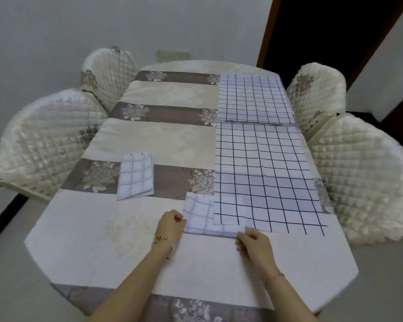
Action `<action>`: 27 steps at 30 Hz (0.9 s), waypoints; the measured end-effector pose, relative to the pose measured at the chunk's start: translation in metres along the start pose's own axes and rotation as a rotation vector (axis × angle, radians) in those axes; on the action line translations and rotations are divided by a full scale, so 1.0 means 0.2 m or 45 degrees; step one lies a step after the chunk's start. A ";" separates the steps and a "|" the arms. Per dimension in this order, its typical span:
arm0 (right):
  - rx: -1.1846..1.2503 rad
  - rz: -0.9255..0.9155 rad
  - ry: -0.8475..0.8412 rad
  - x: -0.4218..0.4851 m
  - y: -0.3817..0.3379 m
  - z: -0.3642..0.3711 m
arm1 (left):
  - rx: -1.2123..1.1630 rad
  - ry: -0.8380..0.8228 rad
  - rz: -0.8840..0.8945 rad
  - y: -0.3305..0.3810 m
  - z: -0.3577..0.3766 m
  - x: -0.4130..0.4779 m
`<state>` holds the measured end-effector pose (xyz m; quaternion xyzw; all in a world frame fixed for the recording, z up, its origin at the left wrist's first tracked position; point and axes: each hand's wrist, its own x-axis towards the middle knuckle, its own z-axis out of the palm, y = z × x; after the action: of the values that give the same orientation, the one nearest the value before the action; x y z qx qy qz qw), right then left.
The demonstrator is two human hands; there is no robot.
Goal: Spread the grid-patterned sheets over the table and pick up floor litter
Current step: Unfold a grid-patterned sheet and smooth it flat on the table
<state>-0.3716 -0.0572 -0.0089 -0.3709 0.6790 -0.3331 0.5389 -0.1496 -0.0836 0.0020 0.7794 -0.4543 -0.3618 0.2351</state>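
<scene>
A person's left hand (pixel 171 223) and right hand (pixel 254 240) pinch the near corners of a folded grid sheet (pixel 201 219), fingers closed on its edge, on the table (pixel 126 240). Beyond that grip, two opened sheets (pixel 263 173) already cover the right side. A second folded sheet (pixel 135 176) waits beyond the left hand; no floor litter shows.

Long table (pixel 126 247) under a striped floral cloth, two grid sheets spread flat along its right side, far sheet (pixel 254 98), near sheet (pixel 265 175), folded sheet (pixel 135 175) left of centre, another folded sheet (pixel 200 217) at the near sheet's corner
</scene>
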 end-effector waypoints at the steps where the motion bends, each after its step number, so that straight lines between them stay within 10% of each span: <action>1: 0.019 0.013 -0.001 -0.02 0.00 0.01 | -0.025 0.012 0.002 -0.02 -0.02 -0.02; 27: 0.337 -0.263 -0.143 -0.42 -0.49 0.21 | -0.699 0.194 0.467 0.13 -0.60 -0.08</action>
<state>-0.3037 -0.0353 0.1069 -0.3825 0.5564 -0.4519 0.5830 -0.0760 -0.0778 0.1006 0.6170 -0.4537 -0.3631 0.5306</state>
